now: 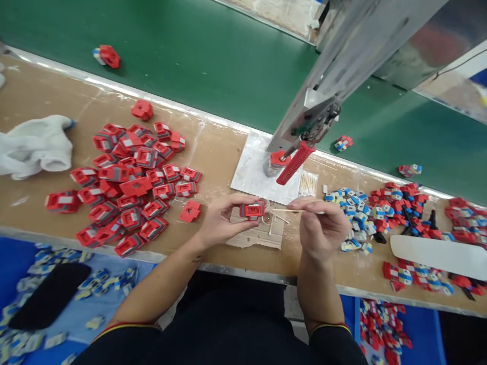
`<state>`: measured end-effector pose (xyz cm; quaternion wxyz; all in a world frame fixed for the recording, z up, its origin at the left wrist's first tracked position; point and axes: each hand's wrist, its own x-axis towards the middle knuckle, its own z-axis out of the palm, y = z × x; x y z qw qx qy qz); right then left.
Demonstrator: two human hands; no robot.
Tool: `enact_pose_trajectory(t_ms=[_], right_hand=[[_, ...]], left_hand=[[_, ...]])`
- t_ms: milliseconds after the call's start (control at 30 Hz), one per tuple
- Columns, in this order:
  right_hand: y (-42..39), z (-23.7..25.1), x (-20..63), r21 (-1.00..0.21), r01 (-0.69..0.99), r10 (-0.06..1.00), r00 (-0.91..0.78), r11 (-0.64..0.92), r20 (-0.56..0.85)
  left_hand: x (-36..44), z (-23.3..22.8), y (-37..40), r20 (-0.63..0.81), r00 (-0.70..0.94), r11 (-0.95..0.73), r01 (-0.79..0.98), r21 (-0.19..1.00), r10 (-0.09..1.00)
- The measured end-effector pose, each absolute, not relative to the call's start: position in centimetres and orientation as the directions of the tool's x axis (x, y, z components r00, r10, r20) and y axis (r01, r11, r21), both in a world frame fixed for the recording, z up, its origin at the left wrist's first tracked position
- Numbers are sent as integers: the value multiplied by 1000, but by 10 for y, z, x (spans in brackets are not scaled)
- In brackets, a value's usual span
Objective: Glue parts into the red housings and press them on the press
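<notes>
Left hand point(218, 220) pinches one red part point(252, 209) over the cardboard pad point(258, 233), right hand point(321, 225) grips a thin wooden stick point(289, 210) aimed at it; big red pile point(125, 187) left looks done, mixed pile point(380, 208) right looks pending.

The only view is from the head, looking forward and steeply down, close over the workbench point(228, 147). The green belt point(198, 50) crosses the upper frame, tilted; both forearms enter from the bottom.
</notes>
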<state>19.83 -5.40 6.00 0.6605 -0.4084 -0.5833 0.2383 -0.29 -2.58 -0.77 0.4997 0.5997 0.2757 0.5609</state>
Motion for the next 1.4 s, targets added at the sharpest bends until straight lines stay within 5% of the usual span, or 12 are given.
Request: enact_pose_trajectory(t_ms=[133,500,1033,1400], right_hand=[[-54,45,188,-858,108,822,251,502,512],[-58,39,177,-874,55,869,93,484,487],[-61,34,181,-786,276,812,32,554,583],[-60,35,194,-606,486,715,-57,629,697]], left_hand=[[-1,-11,-26,504,215,-481,-152,863,836],[0,-3,-28,519,224,-513,-86,854,825],[1,1,-29,528,211,-528,-63,847,823],[0,1,-27,585,204,-596,-9,803,785]])
